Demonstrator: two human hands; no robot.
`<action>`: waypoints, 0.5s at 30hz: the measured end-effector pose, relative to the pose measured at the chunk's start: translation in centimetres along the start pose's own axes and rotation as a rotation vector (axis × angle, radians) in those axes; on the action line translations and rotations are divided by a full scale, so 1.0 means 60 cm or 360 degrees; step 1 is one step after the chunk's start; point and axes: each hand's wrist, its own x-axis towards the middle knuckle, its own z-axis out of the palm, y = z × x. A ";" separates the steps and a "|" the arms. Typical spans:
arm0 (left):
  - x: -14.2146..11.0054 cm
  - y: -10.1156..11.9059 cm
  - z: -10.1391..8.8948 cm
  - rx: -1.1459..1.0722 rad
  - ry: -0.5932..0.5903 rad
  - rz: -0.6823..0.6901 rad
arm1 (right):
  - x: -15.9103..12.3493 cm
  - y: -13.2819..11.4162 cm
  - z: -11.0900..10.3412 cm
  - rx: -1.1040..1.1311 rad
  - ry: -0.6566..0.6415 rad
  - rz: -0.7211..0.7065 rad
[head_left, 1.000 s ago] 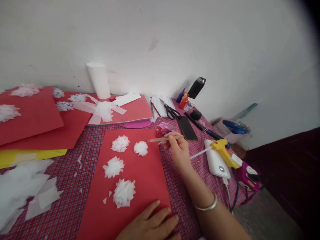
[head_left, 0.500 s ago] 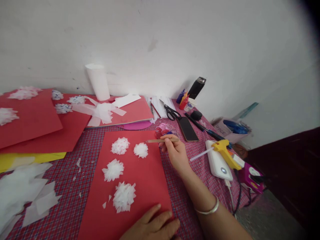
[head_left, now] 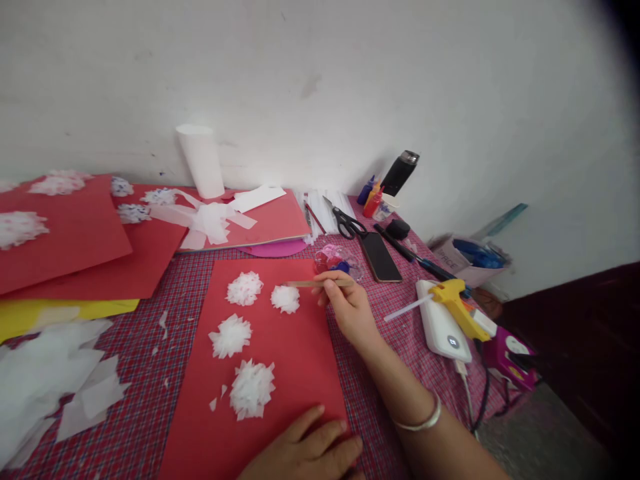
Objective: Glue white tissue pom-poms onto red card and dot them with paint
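My right hand (head_left: 347,307) pinches a thin wooden stick (head_left: 313,283) that lies level and points left, its tip just above a small white tissue-paper flower (head_left: 285,299). Three more white tissue flowers (head_left: 231,335) sit on the red paper sheet (head_left: 295,360) in front of me. My left hand (head_left: 305,453) rests flat, fingers stretched out, on the sheet's near right corner. Just behind my right hand lies a small clear palette with red, pink and blue paint (head_left: 337,259).
A checked cloth (head_left: 145,400) covers the table against a white wall. More red sheets (head_left: 75,233), a white paper roll (head_left: 203,160), scissors (head_left: 345,220), a phone (head_left: 381,257), paint bottles (head_left: 373,197), a yellow glue gun (head_left: 453,303) and loose tissue scraps (head_left: 45,380) lie around.
My right hand has carried the stick a little leftward, from over the paint palette to the edge of the red sheet beside the small flower. My left hand has stayed put.
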 end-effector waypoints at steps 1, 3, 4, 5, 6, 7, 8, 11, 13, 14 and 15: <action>0.003 -0.001 -0.003 -0.0008 0.0024 -0.0010 | -0.001 0.001 0.002 -0.0002 -0.0024 0.0001; 0.008 -0.002 -0.008 -0.0026 0.0076 -0.0030 | -0.001 0.002 0.004 -0.0003 -0.0105 0.0029; 0.009 -0.003 -0.010 -0.0029 0.0105 -0.0036 | -0.001 0.002 0.004 0.0000 -0.0118 0.0042; 0.010 -0.003 -0.010 -0.0027 0.0125 -0.0033 | 0.000 0.002 0.002 0.0004 -0.0091 0.0045; 0.010 -0.004 -0.011 -0.0021 0.0139 -0.0028 | 0.001 0.000 -0.002 0.0008 -0.0023 0.0033; 0.009 -0.004 -0.010 -0.0016 0.0127 -0.0016 | 0.004 -0.002 -0.008 0.0008 0.0078 0.0011; 0.007 -0.004 -0.009 -0.0011 0.0101 0.0001 | 0.007 -0.005 -0.016 -0.0003 0.0194 -0.0016; 0.001 -0.005 -0.010 -0.0004 -0.0001 0.0049 | 0.018 -0.009 -0.046 -0.0109 0.0512 -0.0054; -0.001 -0.009 -0.015 0.0012 -0.0082 0.0080 | 0.024 -0.007 -0.064 -0.0199 0.0627 -0.0031; 0.000 -0.011 -0.018 0.0027 -0.0121 0.0103 | 0.027 -0.004 -0.070 -0.0230 0.0654 -0.0016; 0.001 -0.013 -0.022 0.0043 -0.0159 0.0131 | 0.029 0.000 -0.075 -0.0252 0.0663 -0.0006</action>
